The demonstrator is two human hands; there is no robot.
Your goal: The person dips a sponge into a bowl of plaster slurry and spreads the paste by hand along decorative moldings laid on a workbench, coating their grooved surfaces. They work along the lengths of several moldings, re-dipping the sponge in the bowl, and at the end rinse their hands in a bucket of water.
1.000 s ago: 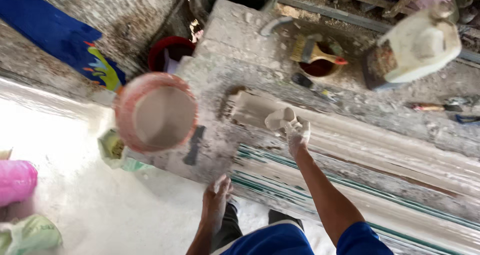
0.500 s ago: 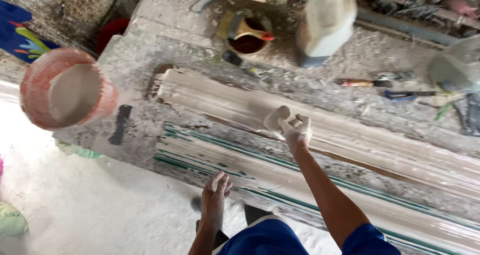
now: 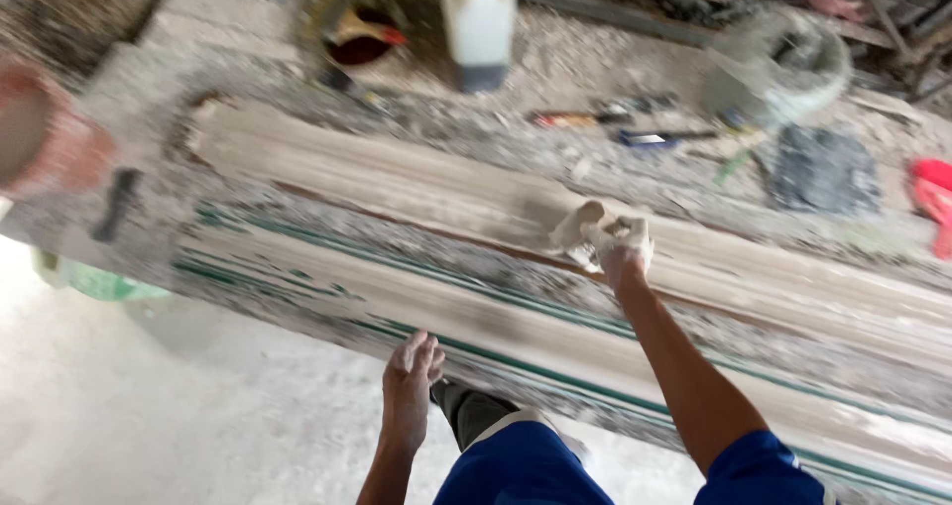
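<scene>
Smoothing wet plaster along a long moulded strip [image 3: 416, 183] on the workbench [image 3: 635, 79]: right hand [image 3: 620, 242] clenches a plaster-coated pad [image 3: 578, 225]; left hand [image 3: 412, 386] hangs empty, fingers loose. Continuing calls for even pressure along the profile.

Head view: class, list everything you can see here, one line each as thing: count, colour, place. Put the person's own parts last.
Long moulded strip: one, pale cream, lying along the bench.
Workbench: one, grey with green stripes along its near edge, crossing the picture.
Bucket: one, reddish, far left edge, blurred.
Jug: one, white, top centre.
Round container: one, dark inside, top left of the jug.
Small hand tools: a few, mixed colours, behind the strip; too blurred to name.
Red thing: one, right edge.
Wad: one, whitish, on the strip, in the right hand.
Left hand: bare, open, at the bench's near edge.
Right hand: plaster-coated, pressing the wad on the strip.
</scene>
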